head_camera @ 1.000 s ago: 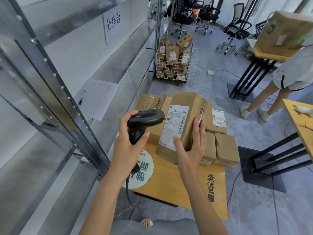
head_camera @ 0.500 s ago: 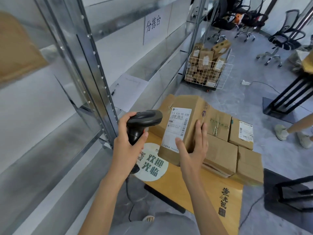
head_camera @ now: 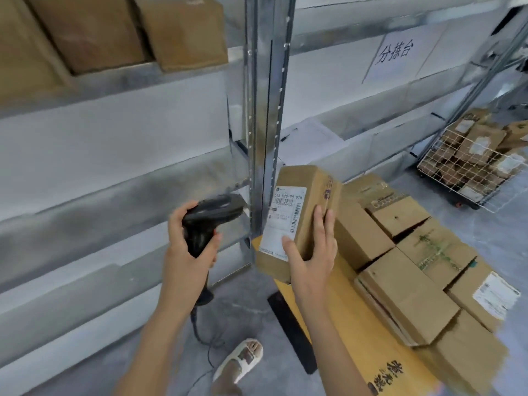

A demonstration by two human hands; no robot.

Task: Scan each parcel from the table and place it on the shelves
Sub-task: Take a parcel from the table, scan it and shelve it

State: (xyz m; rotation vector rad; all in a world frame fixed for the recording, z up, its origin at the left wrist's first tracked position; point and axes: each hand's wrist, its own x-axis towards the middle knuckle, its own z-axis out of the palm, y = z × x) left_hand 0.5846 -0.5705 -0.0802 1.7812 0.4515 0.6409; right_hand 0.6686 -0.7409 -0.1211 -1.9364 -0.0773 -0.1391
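A tall metal shelving unit (head_camera: 268,110) fills the view ahead of and above both hands, with cardboard boxes (head_camera: 114,30) already on its upper shelf, up and to the left of the left hand. Below and to the right of the right hand, a wooden table (head_camera: 351,332) carries a stack of waiting parcels (head_camera: 405,275). The right hand (head_camera: 311,252) grips one parcel (head_camera: 303,215) lifted clear of the table, fingers curled round its edge and thumb pressed on its white label (head_camera: 283,218), which faces the person. Just left of it, the left hand (head_camera: 188,247) is wrapped round the grip of a black barcode scanner (head_camera: 214,218), whose nose points toward the label. The step in hand looks like scanning, or just after. The next move probably calls for raising the parcel up and forward onto a free shelf.
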